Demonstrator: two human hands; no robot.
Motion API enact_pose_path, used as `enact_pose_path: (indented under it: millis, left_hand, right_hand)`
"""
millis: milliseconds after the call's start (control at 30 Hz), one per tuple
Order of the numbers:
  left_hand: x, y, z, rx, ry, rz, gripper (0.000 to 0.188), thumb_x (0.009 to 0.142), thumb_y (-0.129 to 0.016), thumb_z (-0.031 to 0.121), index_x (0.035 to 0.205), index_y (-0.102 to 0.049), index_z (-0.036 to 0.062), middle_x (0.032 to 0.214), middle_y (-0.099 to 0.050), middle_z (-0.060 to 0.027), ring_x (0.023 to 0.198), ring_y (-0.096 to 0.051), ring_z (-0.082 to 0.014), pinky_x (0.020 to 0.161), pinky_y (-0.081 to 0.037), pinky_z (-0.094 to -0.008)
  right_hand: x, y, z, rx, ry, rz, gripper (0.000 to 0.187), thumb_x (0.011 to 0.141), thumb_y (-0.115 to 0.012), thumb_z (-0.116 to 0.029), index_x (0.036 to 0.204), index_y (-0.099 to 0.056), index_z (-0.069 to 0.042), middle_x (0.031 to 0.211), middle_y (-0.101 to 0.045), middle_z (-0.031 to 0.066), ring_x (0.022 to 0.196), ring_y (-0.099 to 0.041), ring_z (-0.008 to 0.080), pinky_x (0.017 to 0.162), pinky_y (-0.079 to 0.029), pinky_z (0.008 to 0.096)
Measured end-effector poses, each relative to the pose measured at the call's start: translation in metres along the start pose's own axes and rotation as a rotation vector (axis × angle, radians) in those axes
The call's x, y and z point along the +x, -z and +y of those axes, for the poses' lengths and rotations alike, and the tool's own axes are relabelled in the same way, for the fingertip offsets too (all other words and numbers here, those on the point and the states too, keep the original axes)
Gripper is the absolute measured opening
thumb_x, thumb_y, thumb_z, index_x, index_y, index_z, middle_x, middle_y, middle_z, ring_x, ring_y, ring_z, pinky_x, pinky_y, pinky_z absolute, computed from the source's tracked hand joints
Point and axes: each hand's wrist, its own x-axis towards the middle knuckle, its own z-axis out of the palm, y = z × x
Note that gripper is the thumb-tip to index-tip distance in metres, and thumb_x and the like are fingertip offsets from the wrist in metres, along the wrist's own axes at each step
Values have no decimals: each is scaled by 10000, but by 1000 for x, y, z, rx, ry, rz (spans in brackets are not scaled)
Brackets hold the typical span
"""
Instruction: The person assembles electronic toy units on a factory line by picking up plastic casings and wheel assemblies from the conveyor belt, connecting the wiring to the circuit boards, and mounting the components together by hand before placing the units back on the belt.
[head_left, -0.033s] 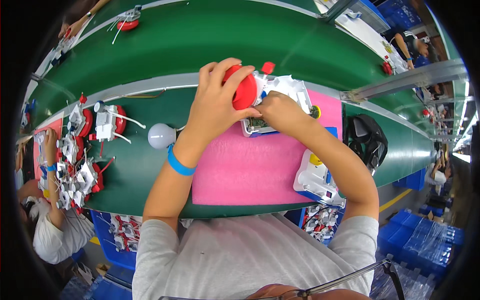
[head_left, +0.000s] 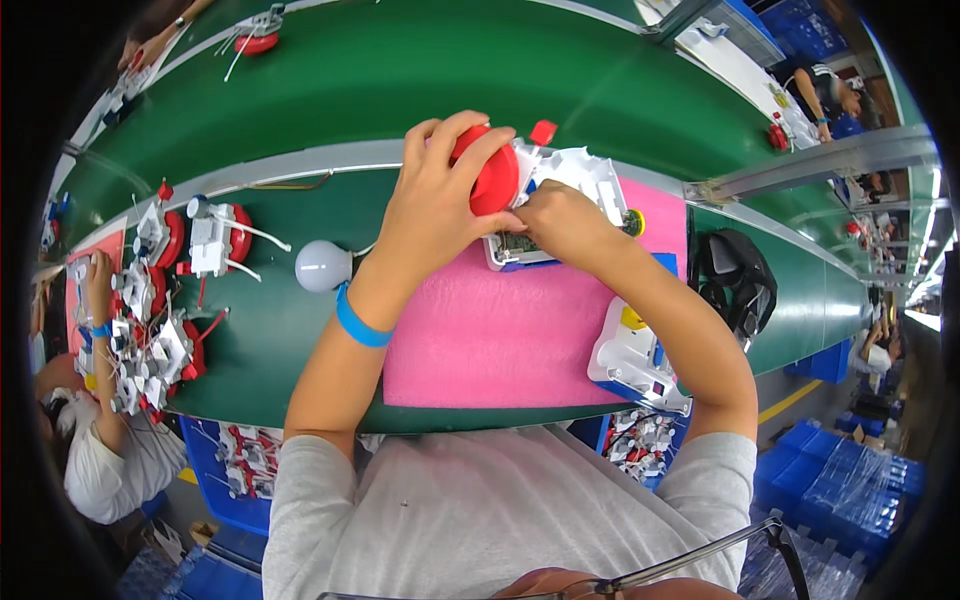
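Observation:
My left hand (head_left: pixel 435 195) curls its fingers over a red round part (head_left: pixel 496 186) that is joined to white plastic and held tilted above an open white housing (head_left: pixel 592 182). Beside it, my right hand (head_left: pixel 568 222) is closed with its fingertips down in the housing, against the white side of the red part. What those fingertips pinch is hidden. A green circuit board (head_left: pixel 516 243) shows under my hands, and a small red block (head_left: pixel 543 132) sticks up behind them. The housing rests on a pink mat (head_left: pixel 490 345). A yellow-rimmed round piece (head_left: pixel 633 222) stands at its right side.
Left of my forearm lies a white round bulb (head_left: pixel 322 267). Further left are several red-and-white assemblies (head_left: pixel 212 240) with wires. A second white housing (head_left: pixel 640 360) sits by my right elbow, a black bag (head_left: pixel 738 280) beyond it. A co-worker's arm (head_left: pixel 103 350) reaches in at far left.

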Motion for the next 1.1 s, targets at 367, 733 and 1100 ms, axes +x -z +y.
enact_pose_path:
  millis: [367,733,1100]
  left_hand:
    - [1,3,-10,-101,-10,-120,740,567,-794,49,1232,-483,144,1252,-410,-100,1133,-409,-344,914,-455,-422]
    - [-1,-1,-13,-106,-18,-98,723,578,-777,42,1233,-490,149,1249,-417,-102,1127,-414,-346,917,-449,-423]
    - [-1,2,-12,-111,-4,-122,737,591,-781,49,1256,-484,154,1283,-409,-103,1167,-409,-333,956,-416,-397]
  right_hand:
    - [-2,1,4,232,-60,-25,124,725,-647,-64,841,-688,-47,778,-666,114,723,-603,288,683,-485,372]
    - [1,4,7,263,-84,-88,105,722,-636,-48,820,-673,-35,765,-662,111,712,-613,297,684,-482,379]
    - [0,2,5,275,-77,-31,95,741,-627,-79,816,-680,-55,741,-642,143,687,-619,327,640,-490,402]
